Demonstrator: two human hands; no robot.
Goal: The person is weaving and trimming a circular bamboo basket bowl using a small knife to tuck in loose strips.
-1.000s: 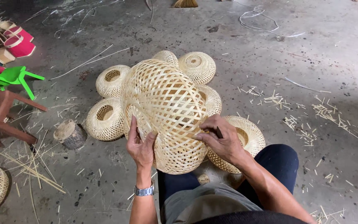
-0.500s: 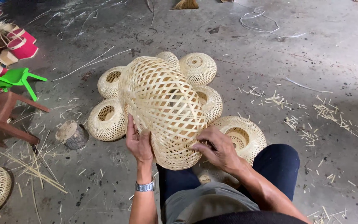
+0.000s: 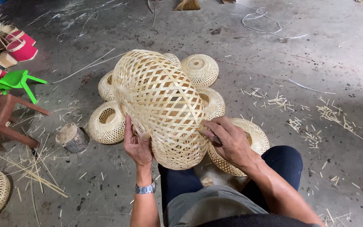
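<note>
1. While both hands are clasping it at frame centre, the woven bamboo shade (image 3: pixel 160 107) is tilting, long axis running upper left to lower right.
2. Left hand (image 3: pixel 137 145) is gripping its lower-left rim; right hand (image 3: pixel 227 141) is pinching the right edge, equally near.

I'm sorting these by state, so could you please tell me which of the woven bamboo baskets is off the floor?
The large open-weave bamboo basket, gripped between the left hand and right hand; the smaller baskets rest on the concrete.

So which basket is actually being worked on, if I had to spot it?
On the grey concrete floor lies a cluster of small round woven bamboo baskets. Above them, the left hand and right hand grip the large open-lattice bamboo basket: far bigger, looser-woven, and lifted.
</note>
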